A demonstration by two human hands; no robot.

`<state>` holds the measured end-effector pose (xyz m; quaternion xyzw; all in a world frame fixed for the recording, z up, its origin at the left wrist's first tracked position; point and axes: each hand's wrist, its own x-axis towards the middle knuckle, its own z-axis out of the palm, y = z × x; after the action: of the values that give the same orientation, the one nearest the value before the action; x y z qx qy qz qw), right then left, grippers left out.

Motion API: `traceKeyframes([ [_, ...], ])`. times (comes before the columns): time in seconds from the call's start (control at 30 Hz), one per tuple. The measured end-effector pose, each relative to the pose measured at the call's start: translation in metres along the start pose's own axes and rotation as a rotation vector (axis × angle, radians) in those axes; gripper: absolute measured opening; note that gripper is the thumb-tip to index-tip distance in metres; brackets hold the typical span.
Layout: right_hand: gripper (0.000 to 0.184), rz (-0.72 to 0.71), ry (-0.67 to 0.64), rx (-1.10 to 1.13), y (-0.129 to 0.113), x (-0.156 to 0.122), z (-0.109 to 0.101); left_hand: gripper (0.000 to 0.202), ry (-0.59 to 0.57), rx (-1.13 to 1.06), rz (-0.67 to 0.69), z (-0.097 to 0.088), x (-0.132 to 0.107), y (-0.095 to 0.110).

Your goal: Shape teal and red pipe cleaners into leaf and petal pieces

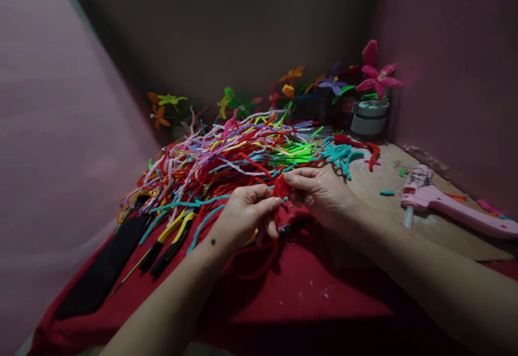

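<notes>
Both hands are together over the front of the table, pinching a red pipe cleaner (280,186) bent into a small petal-like loop. My left hand (250,207) grips its lower left side between thumb and fingers. From the upper right, my right hand (318,190) holds the same piece with its fingertips closed. A long red strand (253,277) curves below the left hand; whether it joins the loop is hidden. Just behind the hands spreads a big heap of coloured pipe cleaners (218,148). A dark metal tool, partly covered, lies beneath the right hand.
Yellow-and-black pliers (172,242) and a black flat strip (103,269) lie at left. A pink glue gun (453,207) rests on a board (376,175) at right, near teal pieces (342,155). Finished pipe-cleaner flowers (379,80) stand along the back; walls enclose both sides.
</notes>
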<state>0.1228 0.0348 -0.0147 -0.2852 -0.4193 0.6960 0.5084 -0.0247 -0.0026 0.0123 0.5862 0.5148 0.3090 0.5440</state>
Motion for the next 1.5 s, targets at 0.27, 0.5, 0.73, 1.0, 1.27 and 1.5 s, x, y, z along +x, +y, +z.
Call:
traceKeyframes([
  [0.27, 0.028, -0.055, 0.09, -0.016, 0.009, 0.0, 0.002, 0.019, -0.031, 0.06, -0.031, 0.009, -0.001, 0.001],
  [0.5, 0.03, -0.077, 0.043, -0.036, 0.01, 0.002, 0.002, 0.019, -0.023, -0.072, -0.028, 0.005, 0.001, -0.004],
  [0.73, 0.026, -0.001, -0.063, -0.049, 0.004, -0.002, 0.003, 0.018, -0.057, -0.109, -0.032, 0.001, 0.0, -0.001],
  [1.0, 0.024, -0.063, 0.063, -0.014, 0.008, -0.005, 0.01, 0.021, -0.058, -0.112, -0.001, 0.01, -0.002, 0.002],
  [1.27, 0.025, 0.055, -0.144, 0.044, 0.012, -0.013, 0.019, 0.025, 0.066, -0.066, 0.033, 0.005, -0.002, 0.001],
  [1.5, 0.024, -0.017, -0.027, -0.149, 0.003, -0.015, 0.017, 0.036, 0.237, -0.08, 0.168, -0.017, -0.002, 0.011],
])
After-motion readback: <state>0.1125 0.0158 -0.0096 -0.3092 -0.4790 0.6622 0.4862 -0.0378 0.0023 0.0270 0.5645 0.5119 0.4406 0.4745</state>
